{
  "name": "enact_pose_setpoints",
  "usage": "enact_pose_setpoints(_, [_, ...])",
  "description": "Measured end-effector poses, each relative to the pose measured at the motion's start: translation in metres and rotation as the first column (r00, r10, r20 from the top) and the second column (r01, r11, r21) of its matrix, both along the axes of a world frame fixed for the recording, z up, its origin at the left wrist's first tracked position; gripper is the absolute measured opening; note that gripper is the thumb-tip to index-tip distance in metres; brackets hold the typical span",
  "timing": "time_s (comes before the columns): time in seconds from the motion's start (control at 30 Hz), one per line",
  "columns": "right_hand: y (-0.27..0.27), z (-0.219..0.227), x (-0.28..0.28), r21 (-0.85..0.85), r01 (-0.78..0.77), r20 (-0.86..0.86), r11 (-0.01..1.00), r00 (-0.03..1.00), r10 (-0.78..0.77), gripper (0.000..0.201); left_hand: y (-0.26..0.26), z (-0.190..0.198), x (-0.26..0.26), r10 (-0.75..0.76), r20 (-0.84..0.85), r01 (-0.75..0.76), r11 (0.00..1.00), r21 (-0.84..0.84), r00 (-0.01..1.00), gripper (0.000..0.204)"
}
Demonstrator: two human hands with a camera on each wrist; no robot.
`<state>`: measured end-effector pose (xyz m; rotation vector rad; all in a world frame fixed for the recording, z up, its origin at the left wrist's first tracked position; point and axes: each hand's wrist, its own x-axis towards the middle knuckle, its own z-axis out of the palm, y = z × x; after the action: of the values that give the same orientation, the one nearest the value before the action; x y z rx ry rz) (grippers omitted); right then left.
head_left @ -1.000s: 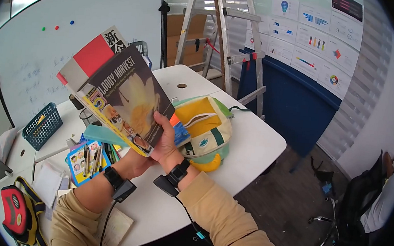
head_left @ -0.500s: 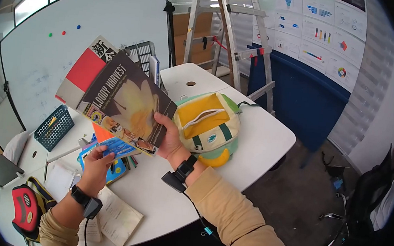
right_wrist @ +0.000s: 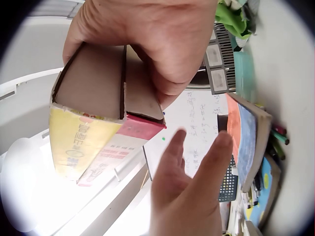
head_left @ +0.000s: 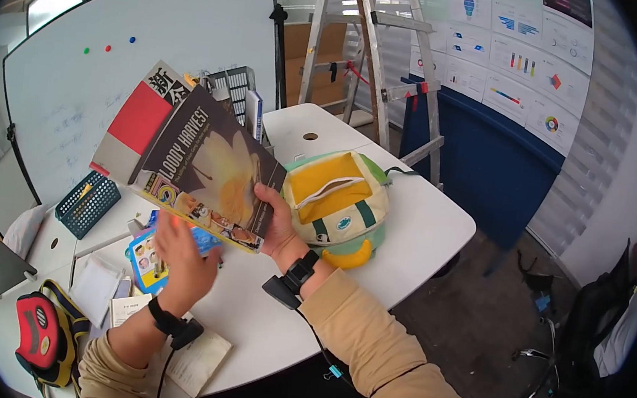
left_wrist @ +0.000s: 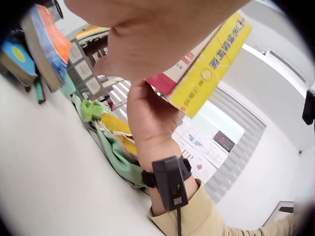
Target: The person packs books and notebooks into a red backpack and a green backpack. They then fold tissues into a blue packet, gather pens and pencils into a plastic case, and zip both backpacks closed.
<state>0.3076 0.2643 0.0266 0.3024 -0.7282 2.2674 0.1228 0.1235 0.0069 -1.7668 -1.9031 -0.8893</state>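
My right hand [head_left: 279, 222] grips two thick books by their lower right corner, holding them up over the table. In front is a dark-covered one titled Bloody Harvest [head_left: 222, 161] with a yellow spine; a red and grey book [head_left: 138, 116] fans out behind it. Both spines show in the right wrist view. My left hand [head_left: 182, 263], fingers spread, holds nothing and is just below the books' lower left edge. Past it in the right wrist view, an orange-and-blue book [right_wrist: 251, 140] lies on the table by a blue-and-yellow book [head_left: 145, 261], partly hidden by the hand in the head view.
An open cream and green backpack [head_left: 337, 201] with a yellow lining and a banana-shaped piece is on the right. A teal basket [head_left: 88, 206], a red-and-black bag [head_left: 45, 334] and an open worn book [head_left: 199, 364] are at left and front. A stepladder [head_left: 378, 59] stands behind the table.
The orange-and-blue book went from right of the held books to the table at left, carried by my left hand, which has let go and risen toward the books. My right hand keeps its grip.
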Motion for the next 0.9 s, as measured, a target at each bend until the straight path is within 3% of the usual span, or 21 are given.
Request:
enact_pose_setpoints(0.07, [-0.004, 0.003, 0.0, -0.047, 0.005, -0.023, 0.999, 1.0, -0.006, 0.064, 0.021, 0.006, 0.008, -0.283, 0.076, 0.292, 0.899, -0.325, 0.956, 0.092])
enact_pose_setpoints(0.13, [-0.008, 0.004, 0.0, -0.07, 0.01, -0.028, 0.997, 1.0, -0.012, 0.063, 0.052, -0.013, 0.018, -0.55, -0.052, 0.527, 0.82, -0.224, 0.834, 0.082])
enact_pose_setpoints(0.2, [-0.005, 0.006, 0.005, -0.058, 0.025, -0.025, 0.998, 0.999, -0.026, 0.063, 0.075, -0.007, 0.038, -0.598, 0.083, 0.594, 0.752, -0.287, 0.797, 0.071])
enact_pose_setpoints(0.27, [-0.01, 0.006, 0.003, -0.107, 0.046, -0.041, 0.993, 0.998, -0.051, 0.061, 0.094, -0.002, 0.057, -0.621, 0.195, 0.647, 0.687, -0.331, 0.759, 0.064])
enact_pose_setpoints(0.4, [0.003, 0.001, 0.002, -0.124, 0.064, -0.067, 0.99, 0.995, -0.073, 0.06, 0.11, -0.003, 0.072, -0.623, 0.248, 0.668, 0.651, -0.361, 0.742, 0.059])
enact_pose_setpoints(0.53, [0.004, 0.004, -0.001, -0.097, 0.048, -0.143, 0.994, 0.988, -0.061, 0.059, 0.115, -0.003, 0.075, -0.608, 0.278, 0.667, 0.654, -0.356, 0.744, 0.055])
enact_pose_setpoints(0.83, [-0.004, 0.014, 0.005, 0.001, 0.034, -0.108, 0.999, 0.994, -0.034, 0.057, 0.116, 0.002, 0.066, -0.559, 0.367, 0.663, 0.684, -0.302, 0.744, 0.045])
enact_pose_setpoints(0.9, [-0.011, 0.022, 0.01, 0.002, 0.1, -0.064, 0.995, 0.993, -0.099, 0.056, 0.117, 0.004, 0.065, -0.545, 0.396, 0.663, 0.693, -0.285, 0.739, 0.043])
